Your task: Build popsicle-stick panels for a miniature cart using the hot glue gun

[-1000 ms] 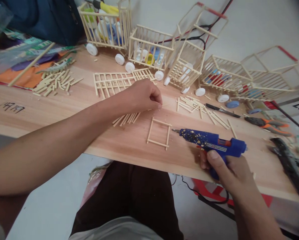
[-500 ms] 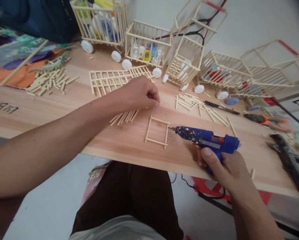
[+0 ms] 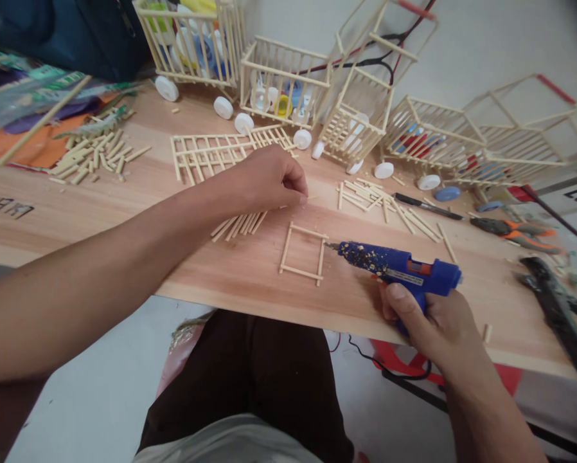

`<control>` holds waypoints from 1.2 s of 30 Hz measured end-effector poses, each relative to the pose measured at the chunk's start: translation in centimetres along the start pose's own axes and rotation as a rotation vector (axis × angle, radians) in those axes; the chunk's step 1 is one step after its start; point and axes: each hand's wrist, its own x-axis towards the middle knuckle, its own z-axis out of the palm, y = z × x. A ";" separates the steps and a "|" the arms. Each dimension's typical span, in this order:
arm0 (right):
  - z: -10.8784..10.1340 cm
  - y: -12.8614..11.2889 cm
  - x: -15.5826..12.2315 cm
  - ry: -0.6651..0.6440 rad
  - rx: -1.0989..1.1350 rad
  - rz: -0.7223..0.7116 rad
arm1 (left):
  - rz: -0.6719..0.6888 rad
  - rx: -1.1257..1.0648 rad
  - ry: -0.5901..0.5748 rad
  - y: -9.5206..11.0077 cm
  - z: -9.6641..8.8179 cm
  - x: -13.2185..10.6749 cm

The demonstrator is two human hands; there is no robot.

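Observation:
My right hand (image 3: pixel 430 321) is closed round the handle of a blue glue gun (image 3: pixel 399 267) whose nozzle points left, close to the right side of a small square frame of thin wooden sticks (image 3: pixel 302 254) lying flat on the wooden board (image 3: pixel 230 276). My left hand (image 3: pixel 269 180) rests on the board above that frame, fingers pinched on a thin wooden stick (image 3: pixel 298 202). A row of loose sticks (image 3: pixel 240 225) lies just under its wrist.
Several stick-built carts with white wheels (image 3: pixel 288 83) stand along the back of the board. Flat ladder-like stick panels (image 3: pixel 211 154), a pile of short sticks (image 3: pixel 96 154), more sticks (image 3: pixel 389 209), a black pen (image 3: pixel 428 209), orange-handled pliers (image 3: pixel 520 231) and a black tool (image 3: pixel 558 308) surround the work spot.
The view has shifted slightly, so everything sits a bit higher and further left. The glue gun's nozzle has edged closer to the square frame. My left hand keeps its pinch.

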 end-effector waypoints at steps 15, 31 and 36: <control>-0.2 0.2 -0.1 -0.022 0.032 0.021 | -0.006 0.013 -0.008 0.0 0.0 -0.1; 0.0 0.0 -0.3 0.009 0.066 0.046 | 0.024 -0.013 0.001 -0.3 0.1 -0.1; -0.1 -0.3 0.0 -0.002 0.040 0.022 | 0.001 -0.019 0.002 -0.2 0.1 -0.1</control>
